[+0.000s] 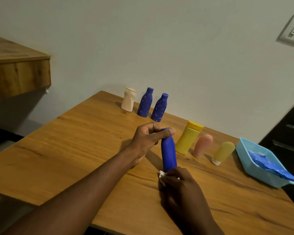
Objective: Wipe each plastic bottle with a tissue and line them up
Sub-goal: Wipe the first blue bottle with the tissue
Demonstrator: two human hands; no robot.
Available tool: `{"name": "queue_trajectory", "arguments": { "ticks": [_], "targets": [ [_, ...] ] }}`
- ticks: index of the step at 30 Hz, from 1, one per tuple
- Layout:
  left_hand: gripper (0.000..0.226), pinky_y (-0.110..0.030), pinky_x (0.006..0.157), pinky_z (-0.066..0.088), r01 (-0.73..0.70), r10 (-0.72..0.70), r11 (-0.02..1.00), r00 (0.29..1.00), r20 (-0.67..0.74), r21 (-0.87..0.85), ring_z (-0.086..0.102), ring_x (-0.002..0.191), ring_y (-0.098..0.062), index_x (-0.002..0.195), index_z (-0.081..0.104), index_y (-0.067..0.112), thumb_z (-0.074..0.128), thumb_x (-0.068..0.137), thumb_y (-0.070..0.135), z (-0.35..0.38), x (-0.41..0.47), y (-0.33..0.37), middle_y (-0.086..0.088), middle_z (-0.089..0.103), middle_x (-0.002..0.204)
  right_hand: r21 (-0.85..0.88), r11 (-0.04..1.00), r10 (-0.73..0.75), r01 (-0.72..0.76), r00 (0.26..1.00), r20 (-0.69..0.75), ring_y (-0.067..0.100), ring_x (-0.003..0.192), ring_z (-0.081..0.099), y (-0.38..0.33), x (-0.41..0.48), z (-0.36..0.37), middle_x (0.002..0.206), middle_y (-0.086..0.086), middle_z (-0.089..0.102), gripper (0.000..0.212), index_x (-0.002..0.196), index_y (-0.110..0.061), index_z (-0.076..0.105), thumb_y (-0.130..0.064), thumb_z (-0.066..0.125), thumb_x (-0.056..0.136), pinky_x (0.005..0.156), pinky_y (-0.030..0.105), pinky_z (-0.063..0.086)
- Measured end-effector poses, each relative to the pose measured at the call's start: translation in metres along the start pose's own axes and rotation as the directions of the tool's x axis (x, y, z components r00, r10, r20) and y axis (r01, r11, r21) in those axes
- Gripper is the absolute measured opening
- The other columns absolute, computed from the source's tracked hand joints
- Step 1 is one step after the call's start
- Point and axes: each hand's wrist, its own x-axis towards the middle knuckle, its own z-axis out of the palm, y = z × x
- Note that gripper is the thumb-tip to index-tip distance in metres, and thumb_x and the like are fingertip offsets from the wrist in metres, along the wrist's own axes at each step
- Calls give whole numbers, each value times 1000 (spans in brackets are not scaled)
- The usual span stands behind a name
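The cap of a plain blue bottle is pinched by the left hand. Its base is gripped by the right hand through a white tissue, roughly upright over the wooden table. Beyond this bottle, a whitish bottle and two speckled blue bottles are lined up. To its right are a yellow bottle, a pink tube, an olive tube and a light-blue basket.

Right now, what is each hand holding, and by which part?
The left hand pinches the plain blue bottle at its cap end. The right hand grips a white tissue against the bottle's base.
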Motion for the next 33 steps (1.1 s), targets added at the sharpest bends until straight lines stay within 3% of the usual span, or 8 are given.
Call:
{"name": "queue_trajectory", "arguments": {
  "ticks": [5, 10, 15, 19, 22, 24, 28, 33],
  "targets": [
    [40, -53, 100, 55, 6, -6, 999, 1000, -13, 32, 69, 101, -36, 98, 74, 9, 87, 77, 40, 0, -1, 1, -19, 73, 105, 255, 966, 90, -44, 981, -171, -2, 105, 57, 24, 3, -10, 112, -26, 54, 45, 104, -33, 71, 0, 78, 74, 77, 23, 54],
    [43, -52, 101, 56, 15, -15, 1000, 1000, -2, 19, 71, 105, -33, 97, 77, 13, 85, 72, 47, 0, -2, 1, -9, 76, 99, 290, 956, 57, 30, 956, -287, 4, 108, 57, 19, 33, -20, 120, -15, 56, 45, 119, -28, 66, -3, 68, 82, 76, 27, 57],
    [34, -38, 96, 57, 27, -26, 999, 999, -18, 41, 70, 107, -27, 101, 79, 14, 81, 82, 42, 1, -2, 3, -6, 77, 103, 227, 974, 35, -7, 992, -123, 10, 116, 54, 21, 33, -13, 126, -12, 55, 48, 121, -29, 68, -6, 73, 80, 86, 38, 58],
    [29, -29, 86, 54, 25, -24, 999, 999, -24, 44, 69, 107, -23, 103, 79, 16, 79, 86, 40, 1, -3, 6, -3, 77, 105, 90, 995, -34, 33, 999, 16, 1, 99, 55, 11, 4, -13, 109, -25, 53, 15, 101, -36, 70, -31, 70, 87, 78, 25, 52],
    [30, -26, 83, 50, 21, -21, 998, 1000, 2, 59, 70, 107, -13, 109, 79, 17, 78, 88, 38, 2, -4, 8, 4, 78, 106, 65, 997, 41, -47, 994, 97, -3, 98, 54, 21, -8, -12, 106, -29, 52, 16, 102, -37, 70, -33, 70, 86, 79, 24, 53],
    [32, -27, 85, 50, 20, -21, 998, 999, 26, 64, 69, 110, -10, 113, 78, 17, 76, 89, 38, 2, -5, 9, 6, 78, 109, 160, 978, 122, -132, 990, 71, -2, 98, 57, 29, -9, -18, 103, -27, 56, 16, 95, -37, 73, -24, 72, 85, 77, 21, 52],
    [36, -32, 93, 48, 29, -34, 998, 995, 98, 58, 65, 120, -11, 123, 75, 21, 71, 93, 40, 0, -6, 12, 9, 76, 119, 428, 896, 246, -121, 937, -249, 11, 93, 64, 35, -7, -27, 97, -13, 67, 30, 89, -29, 75, -2, 65, 85, 72, 25, 51],
    [36, -35, 101, 47, 32, -53, 993, 981, 187, 115, 61, 122, -9, 131, 70, 29, 63, 98, 41, 1, -10, 19, 16, 71, 126, 735, 634, 517, -243, 839, -168, 9, 97, 64, 29, 11, -23, 102, -13, 72, 34, 94, -36, 76, -5, 65, 91, 79, 40, 55]
  ]
}}
